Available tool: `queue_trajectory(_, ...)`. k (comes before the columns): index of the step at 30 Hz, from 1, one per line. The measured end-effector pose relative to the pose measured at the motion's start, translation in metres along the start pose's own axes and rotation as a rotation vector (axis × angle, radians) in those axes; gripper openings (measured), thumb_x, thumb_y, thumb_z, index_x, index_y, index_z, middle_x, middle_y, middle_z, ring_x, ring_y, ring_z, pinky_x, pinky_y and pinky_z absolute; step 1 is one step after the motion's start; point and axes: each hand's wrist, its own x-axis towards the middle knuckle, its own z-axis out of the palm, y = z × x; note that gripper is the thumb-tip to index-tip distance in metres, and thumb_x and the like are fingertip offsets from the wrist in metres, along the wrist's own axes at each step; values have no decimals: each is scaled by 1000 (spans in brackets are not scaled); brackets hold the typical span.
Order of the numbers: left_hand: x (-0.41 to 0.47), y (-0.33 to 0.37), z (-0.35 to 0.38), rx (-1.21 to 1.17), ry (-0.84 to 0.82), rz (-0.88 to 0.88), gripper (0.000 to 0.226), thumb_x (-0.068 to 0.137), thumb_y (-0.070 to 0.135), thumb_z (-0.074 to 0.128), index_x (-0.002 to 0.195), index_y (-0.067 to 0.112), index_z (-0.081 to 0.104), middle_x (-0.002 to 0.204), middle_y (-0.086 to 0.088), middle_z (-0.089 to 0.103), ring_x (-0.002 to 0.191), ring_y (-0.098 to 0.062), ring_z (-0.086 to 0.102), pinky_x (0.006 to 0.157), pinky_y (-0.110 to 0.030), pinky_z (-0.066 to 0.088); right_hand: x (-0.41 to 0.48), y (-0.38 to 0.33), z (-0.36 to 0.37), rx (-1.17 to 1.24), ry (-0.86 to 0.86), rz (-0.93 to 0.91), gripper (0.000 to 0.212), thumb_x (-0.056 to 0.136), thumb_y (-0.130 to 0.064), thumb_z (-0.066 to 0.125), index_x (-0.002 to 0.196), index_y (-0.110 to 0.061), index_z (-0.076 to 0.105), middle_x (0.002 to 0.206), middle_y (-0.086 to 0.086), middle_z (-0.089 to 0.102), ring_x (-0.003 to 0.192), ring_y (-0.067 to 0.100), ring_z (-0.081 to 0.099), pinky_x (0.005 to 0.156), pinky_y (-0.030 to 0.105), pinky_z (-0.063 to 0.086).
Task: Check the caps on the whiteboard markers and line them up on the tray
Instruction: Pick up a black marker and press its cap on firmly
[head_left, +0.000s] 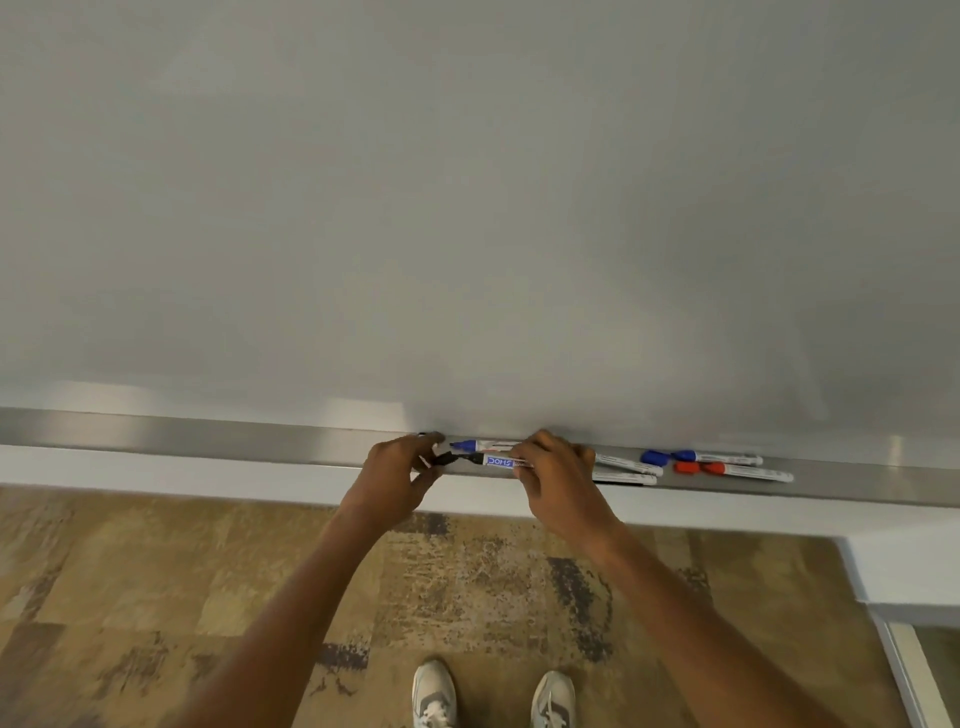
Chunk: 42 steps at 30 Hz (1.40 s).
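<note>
A metal tray (208, 436) runs along the bottom of the whiteboard. My right hand (558, 478) holds a white marker (498, 461) with a black tip pointing left. My left hand (400, 480) pinches a black cap (441, 459) just left of that tip. Behind it an uncapped blue marker (475, 445) lies on the tray. To the right lie two more white markers (626, 464), partly hidden by my right hand, then a blue marker (719, 458) with a loose blue cap (655, 457), and a red marker (748, 472) with a loose red cap (687, 467).
The whiteboard (467, 208) fills the upper view. Below the tray is a white wall strip and patterned brown carpet (156, 597), with my two shoes (493, 696) at the bottom. A white ledge or frame (893, 613) stands at the lower right.
</note>
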Motion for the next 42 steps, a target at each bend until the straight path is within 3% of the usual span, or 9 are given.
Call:
queue_trajectory(3, -7, 14, -16, -173, 42, -70, 21, 85, 20, 80, 104, 23, 72, 89, 13, 77, 81, -2, 72, 72, -21, 55, -12, -3, -27, 18, 88, -29, 22, 99, -17, 56, 118, -20, 65, 113, -4, 64, 107, 18, 55, 90, 41, 34)
queue_trajectory(5, -14, 24, -26, -299, 56, -82, 16, 86, 21, 79, 96, 30, 71, 89, 17, 76, 85, -2, 72, 68, -23, 58, -20, -5, -46, 35, 147, -55, 23, 99, -17, 57, 120, -19, 65, 112, -3, 67, 106, 19, 55, 90, 42, 38)
queue_trajectory(9, -29, 50, -34, -552, 18, -84, 13, 93, 26, 73, 103, 32, 73, 101, 11, 77, 93, -11, 73, 73, -31, 61, -40, -7, -78, 162, 214, -95, 30, 99, -18, 58, 128, -17, 63, 113, -2, 66, 107, 14, 55, 91, 28, 49)
queue_trajectory(12, -39, 67, -32, -699, 15, -86, 14, 95, 24, 70, 107, 31, 74, 105, 9, 78, 96, -14, 73, 71, -27, 61, -54, -6, -84, 244, 220, -125, 32, 98, -16, 58, 130, -20, 63, 112, -6, 64, 105, 11, 59, 87, 24, 52)
queue_trajectory(16, -47, 81, -27, -770, 32, -110, 17, 95, 21, 70, 109, 27, 76, 100, 8, 79, 85, -9, 73, 68, -18, 57, -66, -4, -86, 255, 254, -142, 31, 100, -22, 55, 129, -26, 62, 108, -14, 62, 99, 7, 60, 78, 18, 48)
queue_trajectory(22, -55, 94, -20, -834, 44, -147, 17, 95, 19, 69, 108, 27, 78, 90, 1, 78, 80, -6, 70, 67, -18, 56, -78, -6, -89, 235, 239, -116, 31, 99, -20, 58, 129, -26, 63, 113, -14, 64, 101, 2, 59, 80, 8, 39)
queue_trajectory(32, -58, 100, -10, -914, 90, -170, 18, 95, 16, 70, 111, 18, 77, 96, -7, 79, 87, -16, 74, 68, -21, 57, -84, -9, -91, 224, 231, -85, 31, 98, -19, 60, 128, -21, 66, 118, -7, 67, 105, 7, 60, 82, 12, 43)
queue_trajectory(42, -56, 108, -1, -1044, 97, -239, 29, 80, 22, 80, 104, 7, 78, 92, -13, 80, 80, -20, 75, 72, -25, 61, -85, -14, -95, 218, 215, -94, 32, 97, -16, 61, 129, -17, 64, 121, 0, 67, 110, 14, 62, 88, 32, 58)
